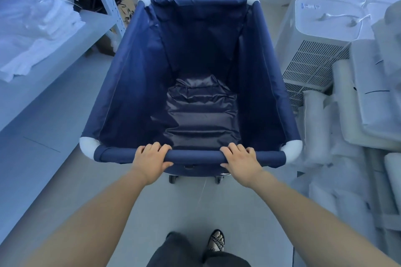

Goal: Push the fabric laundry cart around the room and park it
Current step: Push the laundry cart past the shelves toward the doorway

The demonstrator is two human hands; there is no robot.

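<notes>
The navy fabric laundry cart (191, 76) stands straight ahead of the person, its long axis running directly away from the body down a narrow aisle. Its near rail (195, 156) lies crosswise at the ends of both outstretched arms, so neither hand is nearer; they sit evenly either side of the rail's middle. To the cart's left is a white shelf unit (43, 54) carrying folded white linen (32, 34); to the cart's right stand white appliances (321, 34) and stacked white rolls and cushions (347, 136). Both sides leave little room beside the cart's top corners. Beyond the cart's far rail, pale floor runs on to a wall.

The left hand (150, 159) is wrapped over the near rail, fingers curled across the top and thumb tucked under the near side, clamped on the padded tube. The right hand (242, 159) grips the same rail in the same way. Inside the cart a dark, glossy bundle of fabric (201, 112) lies on the bottom toward the near end. Two small casters (173, 179) show just beneath the near rail.

With the cart aligned to the aisle, a straight even push from both hands looks like the fitting move; uneven pressure would likely swing the far corners toward the shelf unit or the appliances.
</notes>
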